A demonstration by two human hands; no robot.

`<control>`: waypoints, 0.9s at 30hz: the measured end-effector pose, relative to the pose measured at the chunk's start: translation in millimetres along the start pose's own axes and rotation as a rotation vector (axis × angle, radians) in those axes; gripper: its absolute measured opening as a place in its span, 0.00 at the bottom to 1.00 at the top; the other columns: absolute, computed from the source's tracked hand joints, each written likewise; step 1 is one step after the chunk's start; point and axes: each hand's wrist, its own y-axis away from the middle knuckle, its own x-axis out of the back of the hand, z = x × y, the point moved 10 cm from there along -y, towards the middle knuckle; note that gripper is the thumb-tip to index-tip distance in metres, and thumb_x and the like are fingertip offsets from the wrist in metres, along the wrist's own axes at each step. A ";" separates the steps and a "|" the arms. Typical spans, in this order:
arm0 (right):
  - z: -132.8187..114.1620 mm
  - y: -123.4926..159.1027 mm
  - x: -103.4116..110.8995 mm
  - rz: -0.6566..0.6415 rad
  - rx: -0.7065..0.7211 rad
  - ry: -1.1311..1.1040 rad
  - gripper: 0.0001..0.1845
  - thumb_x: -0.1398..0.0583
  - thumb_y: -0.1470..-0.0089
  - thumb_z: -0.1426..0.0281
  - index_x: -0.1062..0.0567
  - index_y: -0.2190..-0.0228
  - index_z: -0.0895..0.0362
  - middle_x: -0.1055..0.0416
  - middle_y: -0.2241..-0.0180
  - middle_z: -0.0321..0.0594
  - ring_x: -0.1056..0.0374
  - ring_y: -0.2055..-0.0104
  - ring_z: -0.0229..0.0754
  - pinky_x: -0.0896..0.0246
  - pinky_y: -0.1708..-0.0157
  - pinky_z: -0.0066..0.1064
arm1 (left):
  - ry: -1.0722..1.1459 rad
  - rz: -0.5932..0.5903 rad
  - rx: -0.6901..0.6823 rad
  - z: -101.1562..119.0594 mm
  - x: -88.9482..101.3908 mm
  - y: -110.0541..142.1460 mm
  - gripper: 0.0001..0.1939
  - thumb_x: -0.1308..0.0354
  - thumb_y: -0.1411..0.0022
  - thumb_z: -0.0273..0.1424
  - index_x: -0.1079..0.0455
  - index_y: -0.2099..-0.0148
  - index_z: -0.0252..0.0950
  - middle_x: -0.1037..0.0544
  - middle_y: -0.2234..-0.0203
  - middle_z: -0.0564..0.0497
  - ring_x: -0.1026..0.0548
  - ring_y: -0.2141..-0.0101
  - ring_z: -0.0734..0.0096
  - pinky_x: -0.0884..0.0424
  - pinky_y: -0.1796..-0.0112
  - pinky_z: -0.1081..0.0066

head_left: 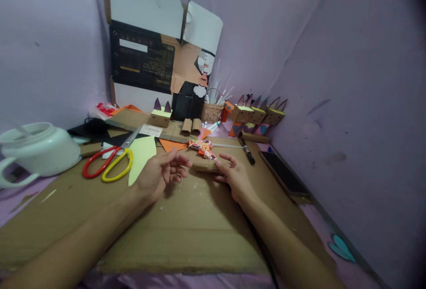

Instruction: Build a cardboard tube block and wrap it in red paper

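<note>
Pinching a small folded cardboard piece (203, 167) between thumb and fingers, the right hand (235, 178) holds it over the cardboard sheet (186, 231); the left hand (163, 171), empty with fingers loosely curled, hovers just beside the piece's left end. Beyond it lies a floral-patterned bow (202, 147), with a black marker (247, 150) to the right and red-and-yellow-handled scissors (125, 145) to the left

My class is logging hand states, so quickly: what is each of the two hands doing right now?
Left hand: open, fingers loosely curled, holding nothing.
Right hand: closed on a small cardboard piece.
</note>
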 end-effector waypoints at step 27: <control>-21.9 -9.5 5.1 -0.136 0.170 0.188 0.18 0.36 0.69 0.74 0.25 0.68 0.60 0.33 0.85 0.28 0.38 0.85 0.33 0.41 0.84 0.25 | -0.184 0.105 -0.107 8.4 15.2 -1.1 0.22 0.40 0.50 0.38 0.46 0.86 0.36 0.46 0.91 0.60 0.52 0.90 0.86 0.57 0.89 0.80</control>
